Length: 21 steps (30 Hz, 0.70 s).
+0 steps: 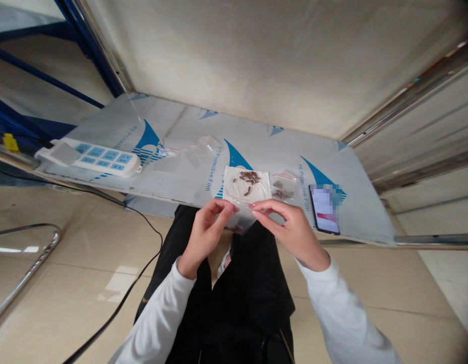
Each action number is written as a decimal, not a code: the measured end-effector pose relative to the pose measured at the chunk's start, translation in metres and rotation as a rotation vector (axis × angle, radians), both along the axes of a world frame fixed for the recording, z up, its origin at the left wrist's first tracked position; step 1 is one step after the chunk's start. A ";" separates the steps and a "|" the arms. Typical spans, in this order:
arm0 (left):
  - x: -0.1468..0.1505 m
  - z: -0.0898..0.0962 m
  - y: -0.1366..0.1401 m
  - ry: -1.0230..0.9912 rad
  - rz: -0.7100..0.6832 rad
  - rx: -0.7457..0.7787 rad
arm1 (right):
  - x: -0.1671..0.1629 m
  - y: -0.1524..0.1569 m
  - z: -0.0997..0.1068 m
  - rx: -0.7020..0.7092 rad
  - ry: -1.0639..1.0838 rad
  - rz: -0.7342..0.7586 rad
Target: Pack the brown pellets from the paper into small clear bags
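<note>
Between my hands hangs a small clear plastic bag [241, 218] with some brown pieces low inside it, in front of the table's near edge. My left hand [209, 222] pinches its top edge on the left, thumb against forefinger. On the right, my right hand [285, 222] pinches the same edge. Just beyond the bag lies a white tissue [234, 189] with several small dark brown pieces [249, 177] on it. Another clear bag [285, 186] holding brown pieces rests to the right of the tissue.
A phone [324, 210] lies near the table's front right. At the left stands a white power strip [101, 157] with blue sockets. Crumpled clear bags [199, 149] lie beyond it on the film-covered table [181, 174]. A black cable [158, 242] trails to the floor.
</note>
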State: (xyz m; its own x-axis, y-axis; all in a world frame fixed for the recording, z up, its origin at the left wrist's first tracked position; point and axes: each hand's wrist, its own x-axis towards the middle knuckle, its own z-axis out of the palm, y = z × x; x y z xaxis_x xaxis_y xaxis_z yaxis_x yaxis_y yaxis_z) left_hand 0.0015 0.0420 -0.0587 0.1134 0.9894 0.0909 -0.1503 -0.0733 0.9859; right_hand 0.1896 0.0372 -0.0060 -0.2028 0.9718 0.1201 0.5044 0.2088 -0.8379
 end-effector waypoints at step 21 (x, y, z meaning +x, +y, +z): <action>0.012 0.019 -0.005 -0.132 0.140 -0.118 | -0.029 -0.011 -0.017 -0.248 0.558 -0.207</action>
State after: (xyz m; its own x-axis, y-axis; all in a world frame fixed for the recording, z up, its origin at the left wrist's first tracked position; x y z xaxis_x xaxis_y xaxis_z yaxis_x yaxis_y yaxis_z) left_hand 0.0139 0.0369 -0.0393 -0.0306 0.9993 -0.0215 -0.2747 0.0123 0.9615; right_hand 0.1603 0.0262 -0.0228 0.0198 0.9966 -0.0803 -0.0122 -0.0801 -0.9967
